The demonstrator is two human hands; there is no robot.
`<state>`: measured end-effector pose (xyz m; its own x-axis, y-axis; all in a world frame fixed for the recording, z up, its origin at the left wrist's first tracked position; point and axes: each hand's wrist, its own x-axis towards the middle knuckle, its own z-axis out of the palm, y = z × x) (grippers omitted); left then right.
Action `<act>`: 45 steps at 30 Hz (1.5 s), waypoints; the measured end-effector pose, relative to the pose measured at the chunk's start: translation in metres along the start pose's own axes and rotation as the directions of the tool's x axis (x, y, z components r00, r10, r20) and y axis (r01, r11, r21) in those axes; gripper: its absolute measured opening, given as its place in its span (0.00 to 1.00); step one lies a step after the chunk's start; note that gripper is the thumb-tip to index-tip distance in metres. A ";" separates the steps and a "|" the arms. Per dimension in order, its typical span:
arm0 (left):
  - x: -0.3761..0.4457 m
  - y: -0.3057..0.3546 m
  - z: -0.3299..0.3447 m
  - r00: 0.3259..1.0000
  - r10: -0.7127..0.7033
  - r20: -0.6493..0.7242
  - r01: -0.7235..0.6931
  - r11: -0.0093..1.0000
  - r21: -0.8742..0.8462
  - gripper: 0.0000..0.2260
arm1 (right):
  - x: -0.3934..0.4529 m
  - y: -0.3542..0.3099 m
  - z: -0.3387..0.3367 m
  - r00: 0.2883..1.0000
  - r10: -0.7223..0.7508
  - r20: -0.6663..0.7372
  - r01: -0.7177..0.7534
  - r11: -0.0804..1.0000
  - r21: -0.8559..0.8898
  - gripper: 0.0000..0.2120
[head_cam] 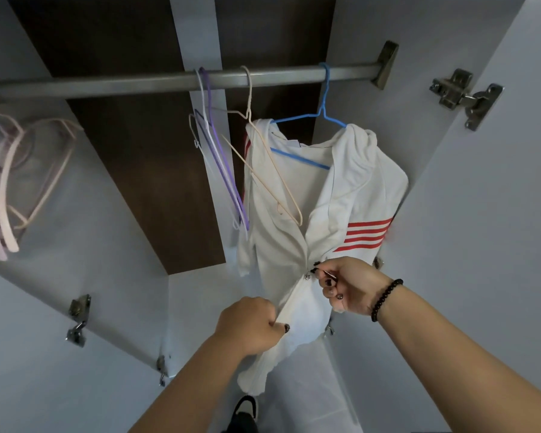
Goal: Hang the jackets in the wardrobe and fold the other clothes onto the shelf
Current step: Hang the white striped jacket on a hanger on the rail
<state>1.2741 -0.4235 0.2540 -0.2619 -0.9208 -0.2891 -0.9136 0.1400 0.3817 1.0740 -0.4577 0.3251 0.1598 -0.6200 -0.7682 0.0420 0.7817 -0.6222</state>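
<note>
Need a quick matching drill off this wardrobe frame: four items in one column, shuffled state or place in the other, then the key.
Items
1. blue hanger
2. purple hanger
3. right hand
4. left hand

States
A. pinches the zipper pull
B. carries the white jacket
C. grips the jacket's front lower down, beside the zipper
D. hangs bare on the rail

Pairs: 1-B, 2-D, 3-A, 4-C

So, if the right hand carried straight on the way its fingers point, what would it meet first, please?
Probably the left front of the white jacket: the right hand, pinching the zip pull, points left across the opening. Depth is hard to judge here.
</note>
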 end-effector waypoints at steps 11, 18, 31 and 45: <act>0.049 0.030 -0.015 0.914 0.347 -0.212 -0.394 0.885 -0.248 0.33 | -0.011 0.006 -0.007 0.957 -0.274 -0.090 0.217 0.891 -0.398 0.13; 0.060 0.033 -0.005 0.843 0.510 -0.169 -0.521 0.853 -0.026 0.25 | -0.011 0.013 -0.015 0.954 -0.269 -0.134 0.205 0.909 -0.362 0.10; 0.060 0.046 0.006 0.916 0.379 0.134 -0.382 0.924 -0.002 0.12 | 0.000 0.036 -0.023 0.969 -0.211 -0.130 0.184 0.964 -0.193 0.16; 0.033 0.027 0.009 0.942 0.323 -0.095 -0.332 0.936 -0.117 0.28 | 0.024 0.008 -0.015 0.995 0.048 -0.083 -0.037 0.990 0.138 0.18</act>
<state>1.2382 -0.4473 0.2466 -0.5120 -0.8564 -0.0660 -0.7316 0.3945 0.5560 1.0638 -0.4675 0.2991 0.0793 -0.5849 -0.8072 0.1720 0.8057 -0.5669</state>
